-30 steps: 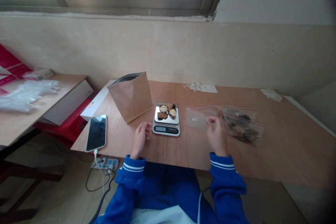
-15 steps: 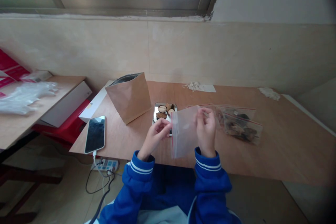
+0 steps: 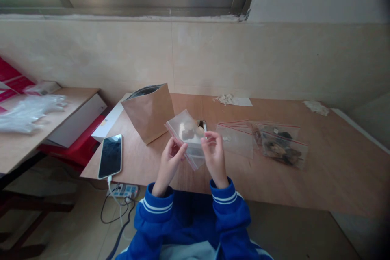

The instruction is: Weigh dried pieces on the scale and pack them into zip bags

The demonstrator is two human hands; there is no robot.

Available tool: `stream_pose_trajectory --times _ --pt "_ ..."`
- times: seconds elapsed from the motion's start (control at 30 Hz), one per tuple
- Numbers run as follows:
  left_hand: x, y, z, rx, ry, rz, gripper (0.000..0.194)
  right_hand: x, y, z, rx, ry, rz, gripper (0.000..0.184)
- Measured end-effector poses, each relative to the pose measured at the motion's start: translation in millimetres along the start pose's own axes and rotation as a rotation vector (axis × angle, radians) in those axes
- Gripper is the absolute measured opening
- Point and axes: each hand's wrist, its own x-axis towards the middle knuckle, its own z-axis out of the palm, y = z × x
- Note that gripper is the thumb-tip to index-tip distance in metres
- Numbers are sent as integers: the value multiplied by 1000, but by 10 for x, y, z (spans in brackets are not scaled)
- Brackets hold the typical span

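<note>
A clear zip-lock bag [image 3: 191,148] with a red line along its zip edge is held up over the table, tilted. My left hand [image 3: 170,158] pinches it at the zip edge with thumb and fingers. On its opposite side, my right hand [image 3: 215,154] has its fingertips closed at the bag's edge. Behind the bag sits a small scale [image 3: 205,122], mostly covered by it. Dried mushroom pieces [image 3: 200,131] on the scale show partly through the plastic.
Flat clear zip-lock bags [image 3: 237,142] lie right of my hands, beside filled bags of dark dried pieces [image 3: 282,150]. An open brown paper pouch [image 3: 149,113] stands left. A charging phone [image 3: 110,157] lies near the left edge. Whitish scraps [image 3: 225,99] lie by the wall.
Both hands have moved left, the right one further, bringing the bag in front of the scale. The bag has turned to a slant. Flat bags on the table are now uncovered.
</note>
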Motion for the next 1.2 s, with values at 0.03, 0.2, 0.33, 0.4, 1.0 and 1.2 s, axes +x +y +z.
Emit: stream_pose_trajectory --times 0.03,0.2,0.33,0.4,1.0,1.2 --pt "-2 29 16 -19 28 2 32 -54 -71 39 36 -124 -21 19" --pt "-44 36 -2 -98 91 -51 39 -224 -277 230 85 -240 -107 10" --pt "-56 -42 -134 -37 85 -86 37 -237 -233 281 27 -283 -145 5" --pt "-47 -57 -196 21 66 -74 33 -241 -226 311 8 -293 -130 8" --pt "41 47 -714 269 478 -52 30 364 45 57 -205 -520 -146 29" --pt "137 34 -708 228 455 -189 37 443 613 1 -576 -282 -192 31"
